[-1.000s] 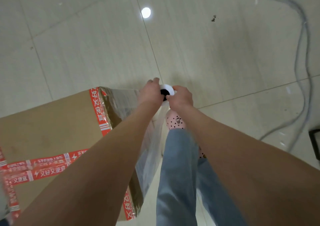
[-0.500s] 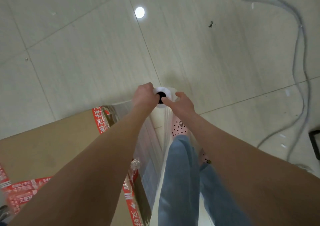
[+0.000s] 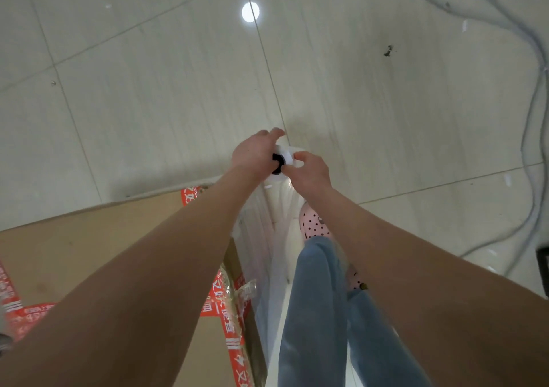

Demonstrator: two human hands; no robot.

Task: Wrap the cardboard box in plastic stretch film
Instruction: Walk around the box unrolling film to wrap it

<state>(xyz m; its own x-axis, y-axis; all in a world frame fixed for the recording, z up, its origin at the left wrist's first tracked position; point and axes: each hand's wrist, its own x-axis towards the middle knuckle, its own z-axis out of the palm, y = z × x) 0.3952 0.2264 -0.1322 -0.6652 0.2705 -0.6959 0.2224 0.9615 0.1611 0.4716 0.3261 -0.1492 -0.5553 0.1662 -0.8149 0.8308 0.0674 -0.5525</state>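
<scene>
Fingers of left hand (image 3: pixel 255 153) curl over the top end of the stretch film roll (image 3: pixel 289 151). Fingers of right hand (image 3: pixel 312 170) pinch the roll's rim from the opposite side. Roll upright, black core hole visible between the hands. Film sheet (image 3: pixel 261 223) runs from roll to cardboard box (image 3: pixel 89 253), which sits lower left on tiled floor (image 3: pixel 148 89), red tape (image 3: pixel 221 297) along its edges. Grey cable (image 3: pixel 534 149) well apart, right.

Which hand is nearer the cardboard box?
Left. The left hand grips the film roll on the side toward the cardboard box; the right hand holds its far side.
</scene>
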